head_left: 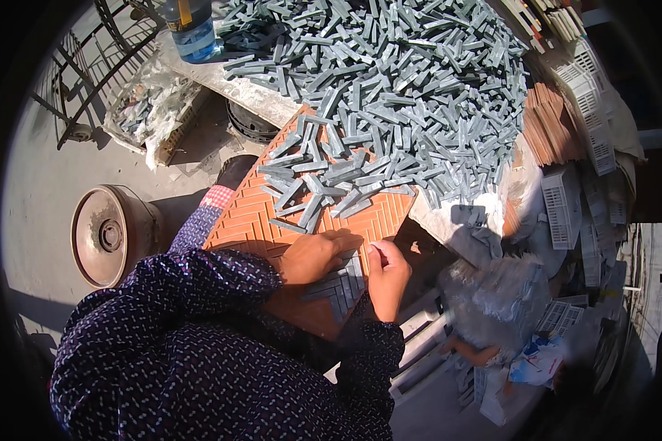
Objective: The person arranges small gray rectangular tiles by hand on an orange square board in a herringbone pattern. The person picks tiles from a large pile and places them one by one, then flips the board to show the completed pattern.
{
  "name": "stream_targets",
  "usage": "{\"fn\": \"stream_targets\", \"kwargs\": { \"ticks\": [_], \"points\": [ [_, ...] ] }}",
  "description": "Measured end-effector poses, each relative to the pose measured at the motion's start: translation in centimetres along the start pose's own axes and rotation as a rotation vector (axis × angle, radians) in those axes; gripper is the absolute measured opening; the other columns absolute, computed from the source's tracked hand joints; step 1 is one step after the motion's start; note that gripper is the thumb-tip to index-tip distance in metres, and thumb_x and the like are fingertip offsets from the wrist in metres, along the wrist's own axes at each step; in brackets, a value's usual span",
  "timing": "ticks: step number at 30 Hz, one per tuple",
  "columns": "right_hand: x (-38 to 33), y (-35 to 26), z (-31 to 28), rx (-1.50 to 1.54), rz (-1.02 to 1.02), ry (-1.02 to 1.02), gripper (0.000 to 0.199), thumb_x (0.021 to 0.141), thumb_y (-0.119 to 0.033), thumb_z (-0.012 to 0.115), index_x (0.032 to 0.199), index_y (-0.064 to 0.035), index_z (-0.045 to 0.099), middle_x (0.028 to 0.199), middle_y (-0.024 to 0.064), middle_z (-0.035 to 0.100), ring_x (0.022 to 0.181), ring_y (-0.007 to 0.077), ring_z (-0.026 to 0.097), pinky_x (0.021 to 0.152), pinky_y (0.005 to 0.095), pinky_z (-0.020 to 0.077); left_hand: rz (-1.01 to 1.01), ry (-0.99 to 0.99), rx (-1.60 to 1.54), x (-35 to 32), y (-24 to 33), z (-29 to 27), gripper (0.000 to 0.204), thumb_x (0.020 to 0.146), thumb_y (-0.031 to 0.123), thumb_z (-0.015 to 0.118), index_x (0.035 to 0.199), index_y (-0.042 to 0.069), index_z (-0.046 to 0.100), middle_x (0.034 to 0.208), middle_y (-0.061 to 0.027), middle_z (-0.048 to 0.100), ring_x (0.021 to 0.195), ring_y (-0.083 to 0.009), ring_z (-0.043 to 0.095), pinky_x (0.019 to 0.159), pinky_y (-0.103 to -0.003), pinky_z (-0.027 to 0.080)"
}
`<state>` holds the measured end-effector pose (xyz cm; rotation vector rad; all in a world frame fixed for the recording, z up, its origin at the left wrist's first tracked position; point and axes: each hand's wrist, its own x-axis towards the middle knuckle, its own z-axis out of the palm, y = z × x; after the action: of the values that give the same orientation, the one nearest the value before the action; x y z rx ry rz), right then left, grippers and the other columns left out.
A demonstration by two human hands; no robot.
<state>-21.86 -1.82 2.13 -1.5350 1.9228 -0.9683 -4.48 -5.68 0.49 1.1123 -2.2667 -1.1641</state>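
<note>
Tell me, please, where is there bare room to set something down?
Bare: the floor left of the drum; a narrow strip of table between bottle and tray. Crowded: the table's middle, heaped with grey sticks, which also spill onto the tray's far part.

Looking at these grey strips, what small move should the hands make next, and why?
Perhaps the left hand should set another loose grey strip beside the fitted strips. Loose ones lie just beyond it on the orange board, where many herringbone slots show bare. I can't tell whether the right hand already pinches one.
</note>
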Motion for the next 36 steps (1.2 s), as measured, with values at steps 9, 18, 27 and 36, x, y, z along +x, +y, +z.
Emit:
{"fn": "stream_targets", "kwargs": {
  "ticks": [9,18,27,36],
  "points": [
    [6.7,-0.6,2.5,-0.373,-0.311,-0.081,0.037,0.072,0.007,0.063,0.107,-0.0030,0.056,0.108,0.0162,0.056,0.095,0.0359,0.056,0.081,0.0409,0.0462,0.078,0.278,0.301,1.7,-1.3,-2.1,0.024,0.083,0.018,0.058,0.103,0.005,0.052,0.089,-0.0114,0.056,0.065,-0.0316,0.061,0.052,-0.040,0.048],
    [6.3,0.5,1.3,-0.382,-0.411,-0.184,0.024,0.074,0.001,0.065,0.097,-0.0036,0.057,0.101,0.0131,0.056,0.093,0.0358,0.056,0.076,0.0419,0.0474,0.044,0.261,0.368,3.7,-2.0,-2.1,0.032,0.078,0.020,0.066,0.103,0.004,0.051,0.089,-0.0106,0.055,0.067,-0.0300,0.063,0.055,-0.039,0.050],
    [-1.3,0.7,-2.6,-0.203,-0.160,-0.015,0.021,0.077,-0.001,0.063,0.097,-0.0016,0.059,0.089,0.0162,0.057,0.074,0.0314,0.060,0.066,0.0372,0.0497,0.116,0.316,0.506,3.6,-1.9,-1.2,0.028,0.078,0.012,0.058,0.104,0.003,0.053,0.093,-0.0093,0.054,0.072,-0.0263,0.062,0.058,-0.035,0.051],
    [-6.3,2.5,-0.8,-0.214,-0.101,0.145,0.018,0.075,-0.001,0.066,0.092,-0.0034,0.065,0.084,0.0116,0.061,0.074,0.0244,0.063,0.066,0.0323,0.0505,0.263,0.182,0.426,2.6,-1.3,-1.6,0.037,0.079,0.014,0.057,0.114,0.004,0.054,0.105,-0.0088,0.061,0.087,-0.0239,0.063,0.067,-0.033,0.052]
  ]
}}
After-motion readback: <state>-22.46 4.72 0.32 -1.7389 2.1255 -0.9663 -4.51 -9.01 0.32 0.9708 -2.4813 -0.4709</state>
